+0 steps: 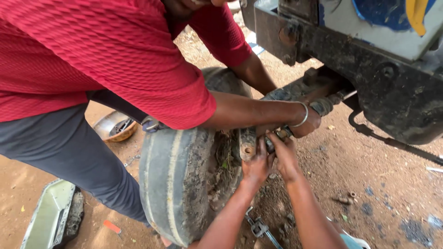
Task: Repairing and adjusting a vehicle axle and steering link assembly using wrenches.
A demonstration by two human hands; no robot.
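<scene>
Head view: both hands (270,159) on perhaps upright metal bracket (248,144) beside tyre (177,184).

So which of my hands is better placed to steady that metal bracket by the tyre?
Left, probably. Your left hand already rests against the metal bracket; your right hand is busy at the joint beside the co-worker's hand.
</scene>
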